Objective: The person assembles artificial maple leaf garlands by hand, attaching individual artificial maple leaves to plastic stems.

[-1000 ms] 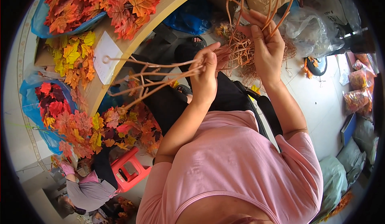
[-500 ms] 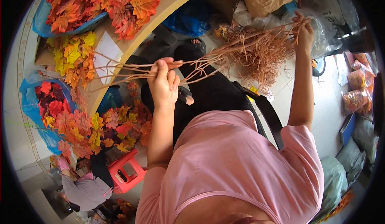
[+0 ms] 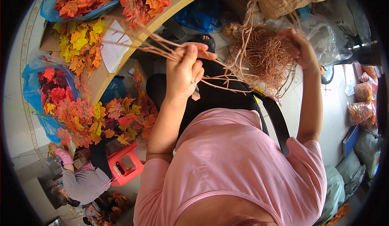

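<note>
Autumn-coloured leaves and bags crowd a curved counter (image 3: 186, 0) and the floor around it.
At upper left, a blue plastic bag (image 3: 77, 16) holds orange-red leaves (image 3: 77, 1); yellow leaves (image 3: 79, 37) lie near a white sheet of paper (image 3: 113, 58), and a second blue bag (image 3: 30, 78) holds dark red leaves (image 3: 58, 91). At lower left, a co-worker in a grey top (image 3: 83, 183) is beside a red plastic stool (image 3: 112, 169). Opposite are a brown paper bag (image 3: 283, 3), clear plastic (image 3: 326, 33), filled packets (image 3: 360, 111) and a pale green bag (image 3: 334, 185).
</note>
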The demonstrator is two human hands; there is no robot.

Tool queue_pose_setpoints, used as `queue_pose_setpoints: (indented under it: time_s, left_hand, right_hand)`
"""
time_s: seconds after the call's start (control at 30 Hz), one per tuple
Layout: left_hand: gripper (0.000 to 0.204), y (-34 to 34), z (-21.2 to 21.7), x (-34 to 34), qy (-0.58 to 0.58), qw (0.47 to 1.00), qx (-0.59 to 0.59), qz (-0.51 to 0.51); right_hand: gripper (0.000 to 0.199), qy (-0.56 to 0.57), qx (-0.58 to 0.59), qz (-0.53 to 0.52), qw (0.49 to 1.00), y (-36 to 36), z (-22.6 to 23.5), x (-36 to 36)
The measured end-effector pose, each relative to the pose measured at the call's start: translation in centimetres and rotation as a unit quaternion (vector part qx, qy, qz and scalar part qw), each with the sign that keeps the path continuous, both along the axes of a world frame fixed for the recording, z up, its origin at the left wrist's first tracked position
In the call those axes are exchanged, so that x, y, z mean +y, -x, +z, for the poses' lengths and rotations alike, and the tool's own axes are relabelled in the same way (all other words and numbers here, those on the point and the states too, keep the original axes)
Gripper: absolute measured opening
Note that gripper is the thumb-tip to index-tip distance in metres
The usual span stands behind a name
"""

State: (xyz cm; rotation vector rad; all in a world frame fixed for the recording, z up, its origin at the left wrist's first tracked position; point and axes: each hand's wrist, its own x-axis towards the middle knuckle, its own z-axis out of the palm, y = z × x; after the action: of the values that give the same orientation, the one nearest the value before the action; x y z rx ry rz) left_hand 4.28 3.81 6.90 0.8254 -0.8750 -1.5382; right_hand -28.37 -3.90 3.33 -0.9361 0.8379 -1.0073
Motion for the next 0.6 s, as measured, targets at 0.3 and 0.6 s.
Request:
queue_pose_setpoints:
  time_s: [0.3, 0.6]
  left_hand:
    - [0.027, 1.1, -0.2, -0.3, 0.021, 0.995, -0.094, -0.022]
    - [0.028, 0.5, -0.9, 0.4, 0.068, 0.992, -0.088, -0.062]
  right_hand:
    - [0.039, -0.149, -0.066, 0.226, 0.960, -10.0, -0.3, 3.1]
    - [0.020, -0.217, -0.167, 0.067, 0.959, -11.0, 0.8, 2.6]
